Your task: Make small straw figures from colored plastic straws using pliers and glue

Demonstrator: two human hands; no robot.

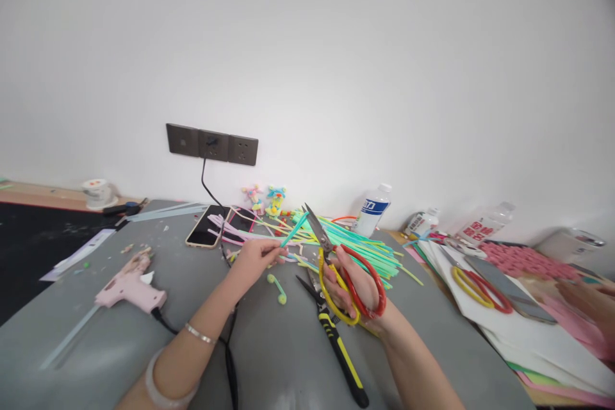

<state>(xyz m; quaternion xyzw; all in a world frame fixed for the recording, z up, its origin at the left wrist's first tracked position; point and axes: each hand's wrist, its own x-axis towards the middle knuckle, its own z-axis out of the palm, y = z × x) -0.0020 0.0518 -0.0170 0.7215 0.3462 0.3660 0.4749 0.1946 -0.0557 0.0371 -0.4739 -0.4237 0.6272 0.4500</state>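
Observation:
My left hand (254, 262) pinches a teal pipe cleaner (294, 230), its free end slanting up to the right. My right hand (350, 282) grips scissors (318, 228) with one red and one yellow handle loop. The blades point up and left, close beside the tip of the pipe cleaner; whether they touch it I cannot tell. Below the right hand lie black-and-yellow pliers (340, 352). A small green piece with a ball at each end (277, 289) rests on the grey table between my hands. Behind them spreads a pile of pipe cleaners (369, 256), mostly green and teal.
A pink glue gun (129, 288) lies at the left, its black cord (230, 359) running across the table to the wall socket (212, 144). Phones (207, 227), two small figures (275, 200) and a bottle (373, 210) stand or lie behind. Papers (538, 339) and another person's hand (586, 307) are at right.

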